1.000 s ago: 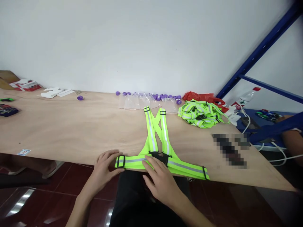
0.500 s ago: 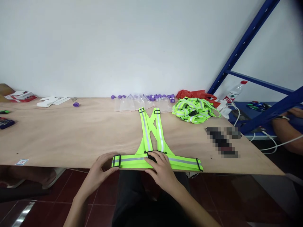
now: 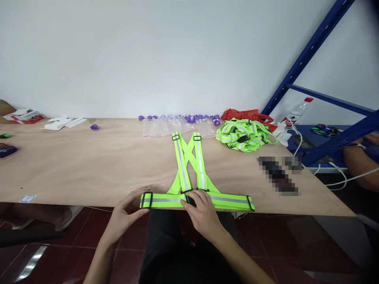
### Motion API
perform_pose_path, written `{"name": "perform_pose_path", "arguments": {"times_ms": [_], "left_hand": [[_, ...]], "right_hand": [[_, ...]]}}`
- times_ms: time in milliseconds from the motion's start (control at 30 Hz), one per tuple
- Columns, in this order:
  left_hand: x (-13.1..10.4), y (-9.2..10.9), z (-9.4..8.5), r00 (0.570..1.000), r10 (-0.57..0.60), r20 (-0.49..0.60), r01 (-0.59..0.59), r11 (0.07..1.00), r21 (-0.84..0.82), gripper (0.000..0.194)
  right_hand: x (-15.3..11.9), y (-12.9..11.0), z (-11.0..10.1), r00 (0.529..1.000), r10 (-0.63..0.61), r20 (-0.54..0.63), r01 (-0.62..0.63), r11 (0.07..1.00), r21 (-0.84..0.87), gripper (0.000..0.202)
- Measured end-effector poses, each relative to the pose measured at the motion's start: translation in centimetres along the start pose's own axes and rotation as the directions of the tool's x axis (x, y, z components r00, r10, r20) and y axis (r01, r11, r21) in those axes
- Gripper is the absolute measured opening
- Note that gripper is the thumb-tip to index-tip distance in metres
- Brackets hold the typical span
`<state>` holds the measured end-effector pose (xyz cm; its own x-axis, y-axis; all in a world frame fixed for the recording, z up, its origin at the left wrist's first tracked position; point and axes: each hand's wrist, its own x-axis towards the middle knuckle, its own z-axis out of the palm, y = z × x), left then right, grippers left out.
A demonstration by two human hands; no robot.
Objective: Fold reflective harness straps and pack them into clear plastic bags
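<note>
Harness (image 3: 182, 169) — clear bags (image 3: 166, 128) beyond, right hand (image 3: 204, 215) over buckle (image 3: 191, 200)

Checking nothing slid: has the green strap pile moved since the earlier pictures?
No: judged against the blue frame, the green strap pile keeps its place before the red plastic; only the view shifted.

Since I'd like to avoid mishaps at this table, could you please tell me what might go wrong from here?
The green harness lies with its waistband along the front edge of the table, so a tug could slide it off. The right hand partly covers the black buckle, so a fault there might go unnoticed. The heap of similar straps looks tangled, so pulling one might drag others along.
</note>
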<state>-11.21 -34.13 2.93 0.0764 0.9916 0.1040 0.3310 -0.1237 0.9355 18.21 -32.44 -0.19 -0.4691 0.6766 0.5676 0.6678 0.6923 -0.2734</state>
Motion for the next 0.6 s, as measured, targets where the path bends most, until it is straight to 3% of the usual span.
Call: {"name": "perform_pose_path", "arguments": {"times_ms": [167,333,433,533,600], "left_hand": [[1.2,-0.6,3.4,0.987,0.078,-0.137,-0.124,0.922,-0.368,0.038],[3.4,0.5,7.1,0.963,-0.023,-0.269,-0.159,0.755,-0.636,0.050],[4.4,1.7,8.8,0.952,-0.023,-0.304,-0.195,0.721,-0.665,0.050],[5.1,2.6,10.0,0.942,0.081,-0.325,-0.271,0.755,-0.597,0.047],[5.4,3.2,10.8,0.946,0.175,-0.274,-0.303,0.777,-0.552,0.045]], "right_hand": [[-0.8,-0.9,0.3,0.997,-0.030,0.068,0.038,0.993,-0.111,0.038],[-1.6,-0.8,0.2,0.992,-0.011,0.124,0.025,0.993,-0.114,0.044],[-1.8,-0.8,-0.1,0.986,-0.022,0.163,0.041,0.993,-0.114,0.046],[-1.8,-0.9,-0.3,0.982,-0.014,0.187,0.035,0.993,-0.109,0.049],[-1.8,-1.0,-0.4,0.982,-0.005,0.187,0.024,0.995,-0.101,0.051]]}}
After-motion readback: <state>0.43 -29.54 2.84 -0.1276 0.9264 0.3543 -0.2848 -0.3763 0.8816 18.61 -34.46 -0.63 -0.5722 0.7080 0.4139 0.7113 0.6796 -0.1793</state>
